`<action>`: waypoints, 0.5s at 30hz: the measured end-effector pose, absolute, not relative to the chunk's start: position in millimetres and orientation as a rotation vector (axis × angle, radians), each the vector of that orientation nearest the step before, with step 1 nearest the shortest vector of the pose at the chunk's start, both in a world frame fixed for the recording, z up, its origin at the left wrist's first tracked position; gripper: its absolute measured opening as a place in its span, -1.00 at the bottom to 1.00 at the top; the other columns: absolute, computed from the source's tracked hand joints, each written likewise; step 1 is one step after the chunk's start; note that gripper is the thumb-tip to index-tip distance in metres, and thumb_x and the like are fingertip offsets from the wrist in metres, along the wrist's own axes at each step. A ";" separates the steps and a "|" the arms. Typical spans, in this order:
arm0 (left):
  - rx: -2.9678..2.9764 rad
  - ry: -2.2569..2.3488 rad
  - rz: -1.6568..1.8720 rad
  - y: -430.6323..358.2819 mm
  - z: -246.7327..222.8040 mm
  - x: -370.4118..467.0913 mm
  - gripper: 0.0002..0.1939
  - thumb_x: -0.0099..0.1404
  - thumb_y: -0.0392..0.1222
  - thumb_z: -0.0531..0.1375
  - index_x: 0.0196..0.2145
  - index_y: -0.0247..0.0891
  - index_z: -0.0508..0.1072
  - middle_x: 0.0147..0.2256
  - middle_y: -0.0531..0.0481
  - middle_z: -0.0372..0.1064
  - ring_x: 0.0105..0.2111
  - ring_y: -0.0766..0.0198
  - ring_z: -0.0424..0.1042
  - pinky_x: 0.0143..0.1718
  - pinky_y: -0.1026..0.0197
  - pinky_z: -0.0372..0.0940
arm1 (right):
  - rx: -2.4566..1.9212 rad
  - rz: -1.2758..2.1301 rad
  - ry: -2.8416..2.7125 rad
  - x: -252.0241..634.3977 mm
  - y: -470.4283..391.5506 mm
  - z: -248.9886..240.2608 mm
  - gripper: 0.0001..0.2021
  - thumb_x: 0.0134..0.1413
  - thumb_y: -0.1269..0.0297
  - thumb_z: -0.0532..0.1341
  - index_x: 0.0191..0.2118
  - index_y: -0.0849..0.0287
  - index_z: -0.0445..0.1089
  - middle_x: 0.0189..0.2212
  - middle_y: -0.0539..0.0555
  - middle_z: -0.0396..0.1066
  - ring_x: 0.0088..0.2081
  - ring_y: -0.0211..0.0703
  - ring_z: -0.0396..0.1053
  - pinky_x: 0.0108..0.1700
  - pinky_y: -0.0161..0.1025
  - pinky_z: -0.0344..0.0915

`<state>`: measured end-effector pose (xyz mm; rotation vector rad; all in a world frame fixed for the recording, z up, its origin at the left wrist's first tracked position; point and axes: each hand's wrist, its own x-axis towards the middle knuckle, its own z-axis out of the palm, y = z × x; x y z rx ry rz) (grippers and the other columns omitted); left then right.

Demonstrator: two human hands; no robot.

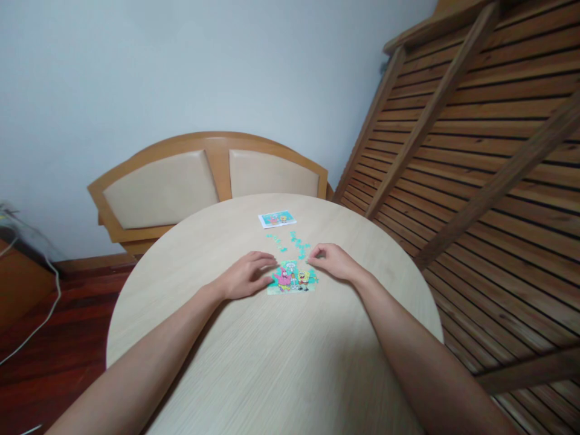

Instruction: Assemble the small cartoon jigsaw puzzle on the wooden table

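Observation:
A partly assembled cartoon jigsaw puzzle (291, 281) lies flat on the round table, with a pink star figure, a yellow square figure and an uneven upper edge. My left hand (248, 275) rests at its left side, fingers apart, thumb and fingertips near the puzzle's edge. On the upper right, my right hand (333, 260) has thumb and index finger pinched together close to the puzzle; whatever is between them is too small to name. Loose turquoise pieces (299, 244) lie scattered beyond the puzzle, with several paler ones (277, 243) to their left.
A printed picture card (277, 219) lies farther back on the pale round table (254, 362). Behind the table stands a cream-padded wooden headboard (163, 187). Slatted wooden panels (453, 139) lean at the right. A white cable (57, 296) hangs at the left.

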<state>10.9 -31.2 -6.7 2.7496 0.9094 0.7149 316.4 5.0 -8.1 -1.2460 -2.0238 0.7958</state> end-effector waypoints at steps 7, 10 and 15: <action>2.827 0.754 0.509 -43.8 -0.7 25.5 -0.58 0.40 0.07 0.15 0.12 -0.11 0.47 0.13 -0.17 0.37 0.11 0.03 0.38 0.18 -0.03 0.22 | -1.157 1.022 -1.992 314.8 0.9 0.1 -0.76 0.02 0.29 0.26 -0.19 0.26 0.52 -0.42 0.03 0.49 -0.37 -0.22 0.41 -0.28 -0.30 0.30; 2.828 0.864 0.480 -42.9 2.2 21.8 -0.60 0.41 0.07 0.14 0.10 -0.10 0.49 0.10 -0.15 0.39 0.08 0.04 0.39 0.17 -0.02 0.23 | -1.229 1.055 -1.987 316.4 -2.3 3.3 -0.80 -0.01 0.27 0.30 -0.26 0.28 0.51 -0.42 0.06 0.51 -0.37 -0.21 0.43 -0.29 -0.30 0.30; 2.804 0.919 0.499 -40.8 5.2 14.7 -0.62 0.41 0.05 0.14 0.07 -0.13 0.52 0.07 -0.17 0.40 0.03 0.06 0.42 0.13 0.01 0.27 | -1.322 1.109 -2.005 318.5 -8.4 6.0 -0.80 -0.08 0.22 0.37 -0.36 0.26 0.48 -0.43 0.07 0.53 -0.38 -0.20 0.44 -0.34 -0.32 0.29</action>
